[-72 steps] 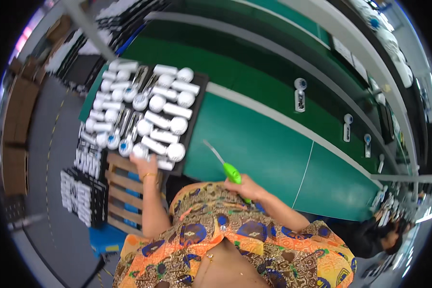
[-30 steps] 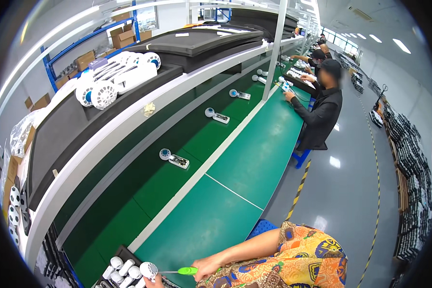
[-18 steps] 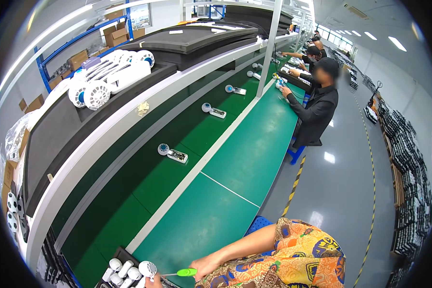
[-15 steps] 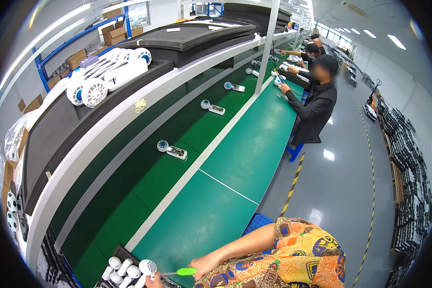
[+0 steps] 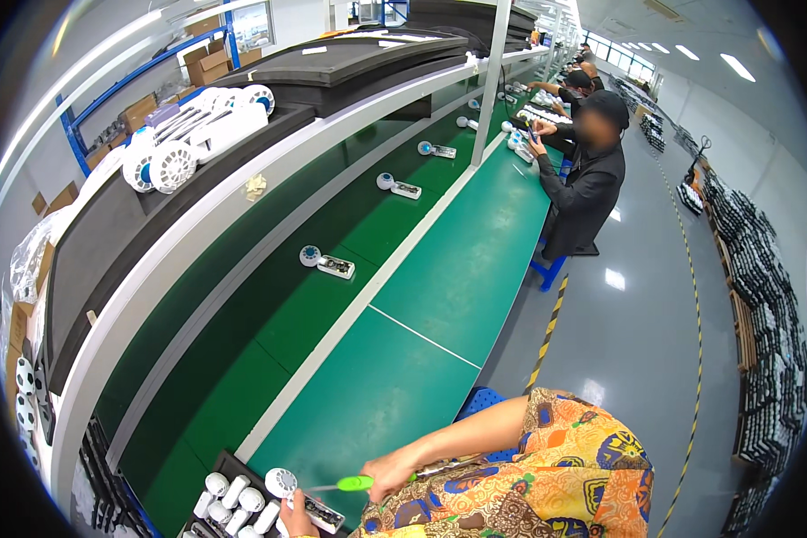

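At the bottom edge my left hand (image 5: 297,520) is closed round a white handheld fan (image 5: 281,482). Its round head points up and left, and its opened handle shows a circuit board inside. My right hand (image 5: 387,475) grips a screwdriver (image 5: 355,483) by its bright green handle. The thin shaft points left toward the fan, beside my left hand's fingers; whether the tip touches it is too small to tell. Close by on the left, a dark tray (image 5: 229,466) holds several white fan parts with round heads.
A green worktop (image 5: 377,377) runs away from me beside a conveyor belt (image 5: 251,377) carrying several opened fans (image 5: 335,266). A metal post (image 5: 491,85) rises at the worktop's edge. A co-worker (image 5: 592,170) sits farther along. Stacked black-and-white parts (image 5: 753,332) line the right wall.
My hands, the fan and the screwdriver sit slightly higher in view, and more of the fan's opened handle shows. The nearest co-worker has brought both hands together.
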The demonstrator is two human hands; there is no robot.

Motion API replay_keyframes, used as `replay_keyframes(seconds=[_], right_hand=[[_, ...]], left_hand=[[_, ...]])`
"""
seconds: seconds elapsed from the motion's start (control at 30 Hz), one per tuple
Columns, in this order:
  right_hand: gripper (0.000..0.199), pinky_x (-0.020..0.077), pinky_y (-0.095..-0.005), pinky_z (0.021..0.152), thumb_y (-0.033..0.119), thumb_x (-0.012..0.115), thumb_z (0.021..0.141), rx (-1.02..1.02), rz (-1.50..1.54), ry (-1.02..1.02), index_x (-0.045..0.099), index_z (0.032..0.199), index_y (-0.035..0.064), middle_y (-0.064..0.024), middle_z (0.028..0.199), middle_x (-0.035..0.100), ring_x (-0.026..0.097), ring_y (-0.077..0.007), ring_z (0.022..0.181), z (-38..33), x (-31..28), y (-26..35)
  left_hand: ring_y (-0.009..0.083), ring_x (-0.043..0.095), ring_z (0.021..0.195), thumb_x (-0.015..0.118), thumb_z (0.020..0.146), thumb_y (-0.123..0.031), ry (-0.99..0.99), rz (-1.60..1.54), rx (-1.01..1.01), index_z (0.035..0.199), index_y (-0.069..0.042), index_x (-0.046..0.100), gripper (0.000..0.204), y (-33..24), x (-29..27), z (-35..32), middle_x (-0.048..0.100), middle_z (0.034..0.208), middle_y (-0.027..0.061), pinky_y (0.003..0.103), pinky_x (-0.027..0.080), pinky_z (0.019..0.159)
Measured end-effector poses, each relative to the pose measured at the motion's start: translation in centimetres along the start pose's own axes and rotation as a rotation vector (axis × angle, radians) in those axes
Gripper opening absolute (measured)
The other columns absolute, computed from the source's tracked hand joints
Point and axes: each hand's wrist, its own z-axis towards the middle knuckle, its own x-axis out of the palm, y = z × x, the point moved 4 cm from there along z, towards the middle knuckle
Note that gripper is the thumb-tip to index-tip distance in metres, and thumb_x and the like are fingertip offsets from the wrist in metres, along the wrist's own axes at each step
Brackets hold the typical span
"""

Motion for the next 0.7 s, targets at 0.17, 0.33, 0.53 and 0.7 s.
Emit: replay_keyframes(seconds=[0.17,0.33,0.53,0.7], right_hand=[[0.027,0.0431,-0.037,0.058,0.024,0.062,0.079,-0.133,-0.192,0.092,0.054,0.088,-0.0008,-0.0115,0.068,0.058,0.053,-0.022,0.064,0.6,0.8,-0.7],[0.028,0.0424,-0.0372,0.057,0.025,0.062,0.08,-0.146,-0.136,0.169,0.055,0.089,-0.0003,-0.0125,0.069,0.059,0.054,-0.0229,0.065,0.0,0.3,0.5],[0.023,0.0391,-0.0318,0.051,0.025,0.064,0.079,-0.093,-0.061,0.059,0.054,0.084,0.0041,-0.0066,0.066,0.055,0.05,-0.0157,0.057,1.3,-0.7,-0.4],[0.024,0.0336,-0.0259,0.048,0.028,0.065,0.08,0.081,0.483,-0.064,0.051,0.079,0.0091,0.0009,0.061,0.047,0.041,-0.0077,0.051,-1.1,-3.6,-0.2]], left_hand=[[0.0236,0.06,0.06,0.058,0.089,-0.02,0.033,-0.096,-0.062,0.108,-0.006,0.046,0.026,-0.8,0.4,0.2,0.058,0.078,0.0091,0.036,0.052,0.051],[0.0251,0.061,0.062,0.056,0.088,-0.016,0.032,-0.182,-0.16,0.11,-0.008,0.045,0.026,-3.2,1.4,0.9,0.058,0.08,0.0098,0.039,0.054,0.054],[0.0267,0.062,0.068,0.055,0.085,-0.008,0.142,-0.163,-0.158,0.107,-0.005,0.044,0.025,-4.7,4.7,2.5,0.058,0.085,0.0118,0.042,0.056,0.061],[0.0266,0.061,0.074,0.056,0.075,0.006,0.155,-0.243,-0.105,0.099,-0.003,0.046,0.027,-5.7,6.8,10.2,0.055,0.087,0.0105,0.038,0.055,0.063]])
